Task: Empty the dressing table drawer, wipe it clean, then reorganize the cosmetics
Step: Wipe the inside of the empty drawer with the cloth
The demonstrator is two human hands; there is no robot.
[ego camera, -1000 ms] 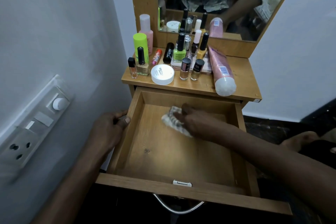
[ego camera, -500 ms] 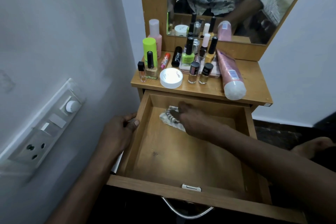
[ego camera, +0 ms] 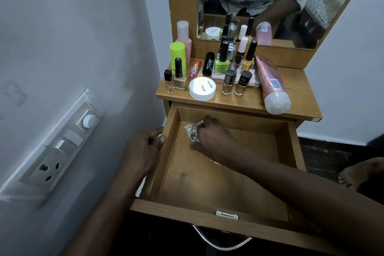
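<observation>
Head view: the wiping step is in hand, drawer emptied

The right hand holds a crumpled cloth and presses it on the drawer floor, near the back left corner. The left hand grips the left wall of the drawer with curled fingers, I think to steady it. The cosmetics all stand on the dressing table top above. To my judgement, the cloth must next sweep the front and the right side; only after that can the bottles go back in.

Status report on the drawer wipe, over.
Left hand grips left wall of open wooden drawer. Right hand grips crumpled patterned cloth, back-left inside. Cosmetics stand on tabletop.
</observation>
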